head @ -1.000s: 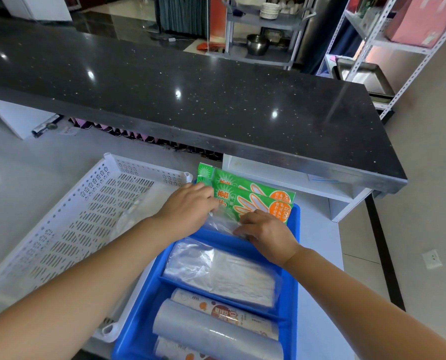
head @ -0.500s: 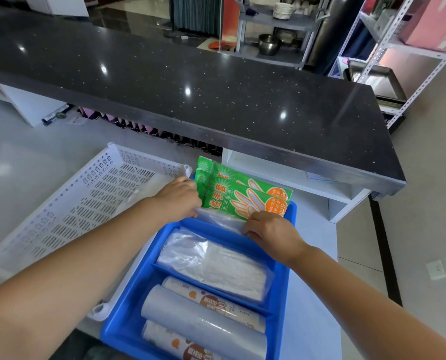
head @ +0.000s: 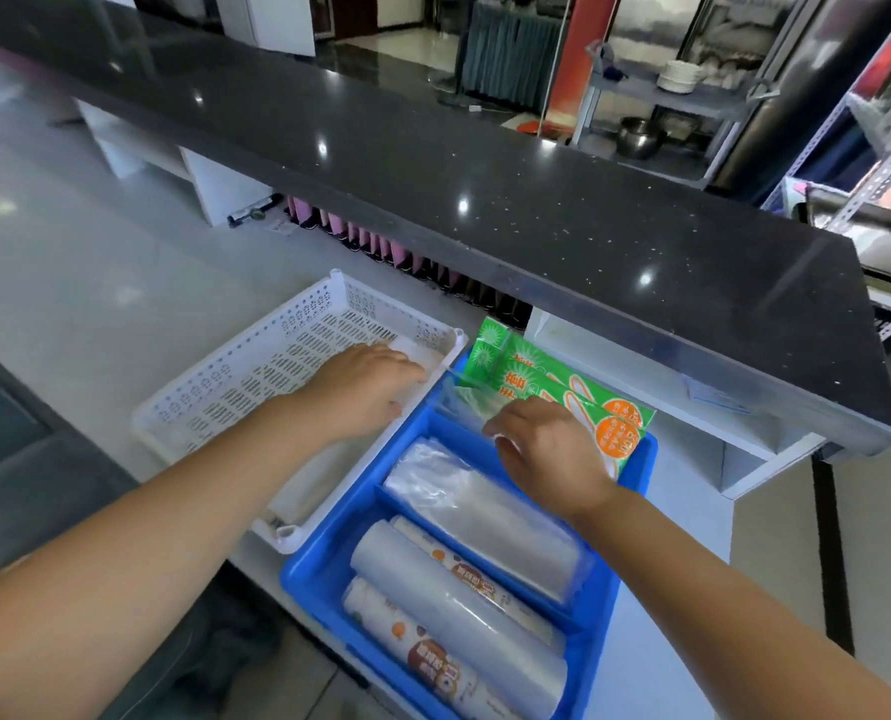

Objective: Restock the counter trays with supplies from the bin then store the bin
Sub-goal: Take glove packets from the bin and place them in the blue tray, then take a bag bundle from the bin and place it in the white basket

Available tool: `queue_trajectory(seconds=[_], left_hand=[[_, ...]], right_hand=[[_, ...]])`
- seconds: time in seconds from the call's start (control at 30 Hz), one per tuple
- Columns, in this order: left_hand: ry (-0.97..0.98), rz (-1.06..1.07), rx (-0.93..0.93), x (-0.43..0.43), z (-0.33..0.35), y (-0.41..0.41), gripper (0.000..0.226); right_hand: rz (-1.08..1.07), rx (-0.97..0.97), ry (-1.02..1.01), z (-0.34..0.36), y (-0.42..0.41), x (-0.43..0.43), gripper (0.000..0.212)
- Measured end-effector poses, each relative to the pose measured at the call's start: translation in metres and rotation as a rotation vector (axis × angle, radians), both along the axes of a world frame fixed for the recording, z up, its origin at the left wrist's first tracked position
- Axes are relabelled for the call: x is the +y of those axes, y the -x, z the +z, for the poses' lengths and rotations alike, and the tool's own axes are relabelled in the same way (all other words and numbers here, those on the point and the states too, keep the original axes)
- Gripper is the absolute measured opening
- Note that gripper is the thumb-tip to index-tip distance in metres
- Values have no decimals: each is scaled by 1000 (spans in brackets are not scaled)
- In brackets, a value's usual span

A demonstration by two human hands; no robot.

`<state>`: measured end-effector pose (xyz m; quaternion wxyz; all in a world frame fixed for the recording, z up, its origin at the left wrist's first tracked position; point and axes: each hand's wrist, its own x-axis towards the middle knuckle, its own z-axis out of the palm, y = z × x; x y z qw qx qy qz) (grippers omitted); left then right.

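1. The blue tray (head: 324, 558) sits on the pale surface (head: 69, 283), with the white basket (head: 225, 392) touching its left side.
2. The tray has 3 compartments. The near one holds rolls (head: 459, 621) of plastic wrap, and the middle one holds a flat stack of clear bags (head: 490, 511). In the far one, green glove packets (head: 542, 381) stand tilted against the back wall.
3. The right hand (head: 550, 449) is over the far compartment, in front of the green glove packets and partly covering them. Its fingers curl down and pinch a crumpled clear bag (head: 461, 402) that lies between the packets and the divider.
4. The left hand (head: 365, 381) is palm down inside the white basket, at its far right corner, just beside the tray's rim. Its fingertips reach a pale flat packet (head: 422, 350) there, but I cannot tell whether they grip it.
5. Both forearms stretch in from the near edge, 1 on each side of the tray.
6. A black counter top (head: 485, 189) overhangs the back of the surface.
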<state>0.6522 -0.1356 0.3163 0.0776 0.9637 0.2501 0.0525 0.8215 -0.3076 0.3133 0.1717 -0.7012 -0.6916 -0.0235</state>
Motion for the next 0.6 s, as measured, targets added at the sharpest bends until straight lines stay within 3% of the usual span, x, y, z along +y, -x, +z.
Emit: queue_trajectory(seconds=[0.23,0.6], left_hand=[[55,189,23,12,-2,127,38],[99,493,90,28,-31,402,23]], right_hand=[[144,-102,101,6,95,59,27],[391,-269,166,-18,331,154,27]])
